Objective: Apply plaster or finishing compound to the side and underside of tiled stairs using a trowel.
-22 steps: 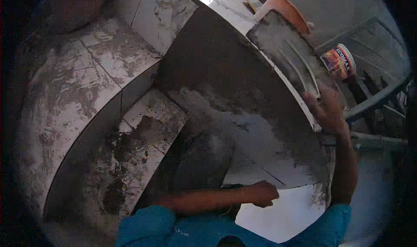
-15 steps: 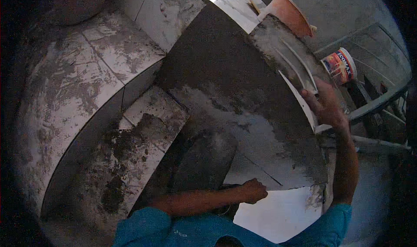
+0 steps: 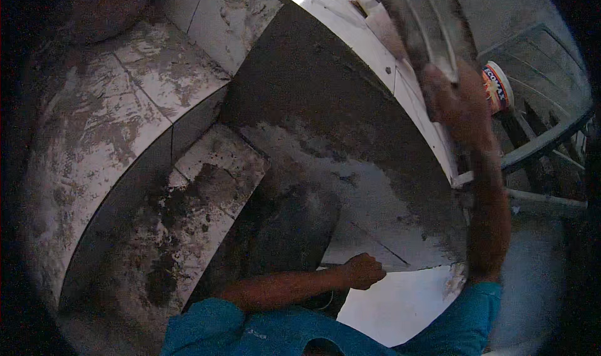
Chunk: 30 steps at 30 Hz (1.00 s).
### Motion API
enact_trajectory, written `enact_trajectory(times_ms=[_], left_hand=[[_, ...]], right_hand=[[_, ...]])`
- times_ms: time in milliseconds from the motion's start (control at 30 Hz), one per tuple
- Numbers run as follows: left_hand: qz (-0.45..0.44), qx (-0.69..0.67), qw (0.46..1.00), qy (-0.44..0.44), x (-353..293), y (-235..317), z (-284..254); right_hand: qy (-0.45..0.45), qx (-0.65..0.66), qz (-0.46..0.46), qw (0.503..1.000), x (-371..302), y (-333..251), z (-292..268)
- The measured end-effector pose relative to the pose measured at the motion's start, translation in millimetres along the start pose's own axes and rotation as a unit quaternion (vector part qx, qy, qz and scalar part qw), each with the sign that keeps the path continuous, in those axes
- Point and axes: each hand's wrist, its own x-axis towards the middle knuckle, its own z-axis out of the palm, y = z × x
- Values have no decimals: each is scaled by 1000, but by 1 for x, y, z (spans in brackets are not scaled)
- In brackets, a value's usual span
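My right hand [image 3: 457,102], smeared by motion, grips the near end of a long, grey, cement-smeared plastering float [image 3: 432,21] with raised ribs. The float is lifted at the upper right, apart from the wall face, and runs away from me. Below and left of it is the wall face, coated with dark wet mortar [image 3: 300,68] in its far part and paler grey lower down. My left hand [image 3: 365,271] is closed in a fist by the lower edge of the pale coat. Whether anything is inside that fist is hidden.
White tiled steps [image 3: 100,131], stained with mortar, bend along the left. A lower tiled ledge [image 3: 219,149] carries dark splatter. Behind the float shows part of an orange basin [image 3: 385,30]. Right of my hand are a printed bucket [image 3: 498,88] and a metal frame [image 3: 544,146].
My right hand and the float have risen up and away from the wall's edge, now hiding most of the orange basin and part of the bucket. My left fist stays nearly still.
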Motion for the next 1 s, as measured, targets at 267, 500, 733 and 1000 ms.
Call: enact_trajectory(times_ms=[267,500,733,1000], left_hand=[[-8,-5,1000,27,-4,4,-1],[3,-41,999,7,-6,7,-10],[-2,2,998,-59,9,4,19],[-31,-30,998,-54,-1,2,0]], right_hand=[[-198,-33,42,979,-56,36,18],[-177,-91,104,975,-34,16,42],[-3,-72,14,997,17,0,25],[-156,29,35,987,-56,35,9]])
